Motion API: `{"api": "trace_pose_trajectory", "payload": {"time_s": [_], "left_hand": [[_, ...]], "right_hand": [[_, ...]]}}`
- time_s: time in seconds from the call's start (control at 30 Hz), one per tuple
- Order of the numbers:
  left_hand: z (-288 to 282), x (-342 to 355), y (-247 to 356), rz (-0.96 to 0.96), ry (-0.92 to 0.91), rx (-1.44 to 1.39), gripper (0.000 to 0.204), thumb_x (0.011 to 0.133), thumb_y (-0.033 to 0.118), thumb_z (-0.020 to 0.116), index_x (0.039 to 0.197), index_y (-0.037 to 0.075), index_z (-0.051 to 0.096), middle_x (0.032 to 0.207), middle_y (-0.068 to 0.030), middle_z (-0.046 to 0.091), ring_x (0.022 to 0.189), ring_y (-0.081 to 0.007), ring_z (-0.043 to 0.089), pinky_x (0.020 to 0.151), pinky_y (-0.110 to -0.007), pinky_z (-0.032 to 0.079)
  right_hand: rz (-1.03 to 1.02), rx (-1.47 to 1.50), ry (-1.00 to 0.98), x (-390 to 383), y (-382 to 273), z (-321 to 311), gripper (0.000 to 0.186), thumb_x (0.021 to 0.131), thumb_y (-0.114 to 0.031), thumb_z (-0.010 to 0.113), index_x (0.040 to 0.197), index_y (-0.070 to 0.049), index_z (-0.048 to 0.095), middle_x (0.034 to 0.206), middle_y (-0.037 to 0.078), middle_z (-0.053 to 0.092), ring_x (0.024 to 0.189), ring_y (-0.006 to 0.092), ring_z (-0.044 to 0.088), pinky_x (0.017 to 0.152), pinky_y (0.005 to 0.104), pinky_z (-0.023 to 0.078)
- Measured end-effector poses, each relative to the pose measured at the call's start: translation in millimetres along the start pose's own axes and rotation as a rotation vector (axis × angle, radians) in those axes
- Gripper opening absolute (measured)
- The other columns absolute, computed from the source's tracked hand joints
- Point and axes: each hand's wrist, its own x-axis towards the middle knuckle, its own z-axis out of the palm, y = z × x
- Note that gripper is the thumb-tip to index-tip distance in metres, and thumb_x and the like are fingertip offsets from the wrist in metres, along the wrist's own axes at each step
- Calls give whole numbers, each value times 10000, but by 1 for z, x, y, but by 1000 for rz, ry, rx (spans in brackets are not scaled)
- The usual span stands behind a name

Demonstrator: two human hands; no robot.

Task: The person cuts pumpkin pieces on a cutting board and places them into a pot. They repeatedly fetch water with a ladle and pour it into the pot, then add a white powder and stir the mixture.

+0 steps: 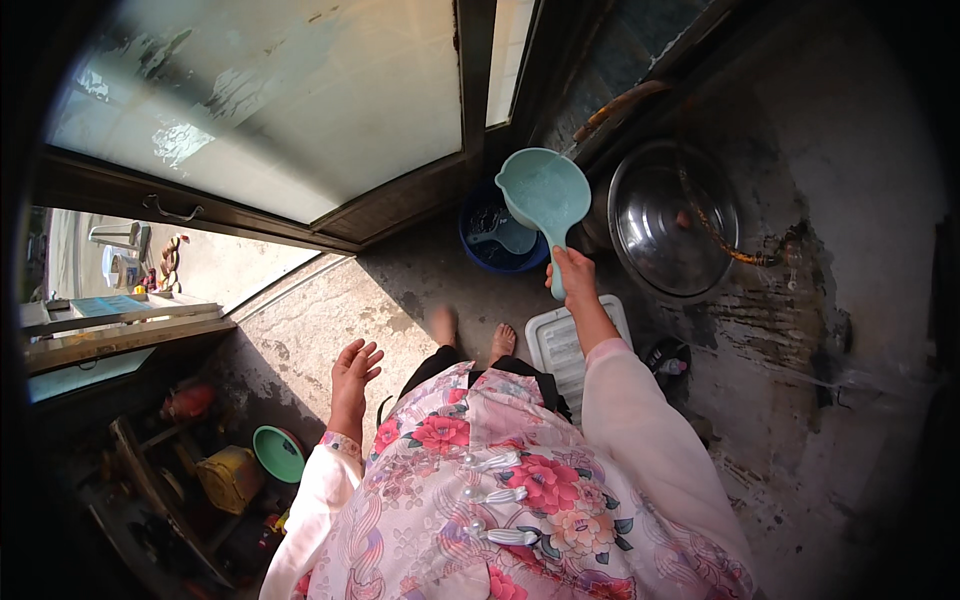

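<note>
My right hand (575, 272) is closed round the handle of a pale turquoise dipper (540, 188) with clear water in its bowl. The dipper is above a dark blue tub (508, 262), partly covering it; inside that tub a pale blue scoop-like item (508, 236) shows in dark water. A round silver metal lid (655, 225) is just right of the dipper. My left hand (352, 383) hangs open at my side over the sunlit floor, fingers loosely spread, holding nothing.
A glazed door (260, 110) stands at upper left beside a sunlit opening (255, 265). A white plastic tray (555, 345) lies by my bare feet. Lower left are a green basin (278, 452), yellow container (228, 478) and wooden frame (150, 470). A corroded hose (740, 250) runs along the right.
</note>
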Motion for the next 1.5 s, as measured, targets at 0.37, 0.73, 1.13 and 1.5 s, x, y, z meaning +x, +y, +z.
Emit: {"api": "trace_pose_trajectory", "payload": {"time_s": [0.37, 0.73, 1.13, 1.5], "left_hand": [[67, 8, 16, -31, -166, 45, 383, 855, 165, 481, 1183, -14, 396, 1125, -128, 523, 963, -190, 556, 752, -274, 446], [219, 3, 50, -130, -588, 11, 553, 876, 386, 430, 1259, 18, 276, 1120, -123, 511, 987, -216, 530, 782, -300, 441], [264, 12, 60, -334, -669, -412, 382, 897, 306, 396, 1099, -18, 418, 933, -145, 570, 816, -234, 584, 684, -330, 498], [278, 42, 43, -168, -504, -207, 204, 853, 172, 496, 875, -31, 499, 749, -143, 606, 569, -186, 596, 524, -293, 512]], "right_hand": [[-26, -26, -61, -17, -14, -6, 180, 816, -192, 546, 861, -20, 576, 551, 34, 508, 392, 106, 463, 370, 233, 382], [-279, -45, -254, -106, -27, 15, 258, 856, -177, 514, 1047, -3, 517, 630, 12, 511, 512, 62, 469, 449, 201, 423], [-326, -140, -192, -127, -41, 29, 257, 881, -153, 456, 1073, 16, 484, 859, 38, 556, 726, 101, 521, 655, 239, 425], [-407, -615, -29, -108, -48, -9, 253, 845, -271, 506, 860, -18, 505, 601, 130, 554, 559, 284, 571, 520, 369, 431]]}}
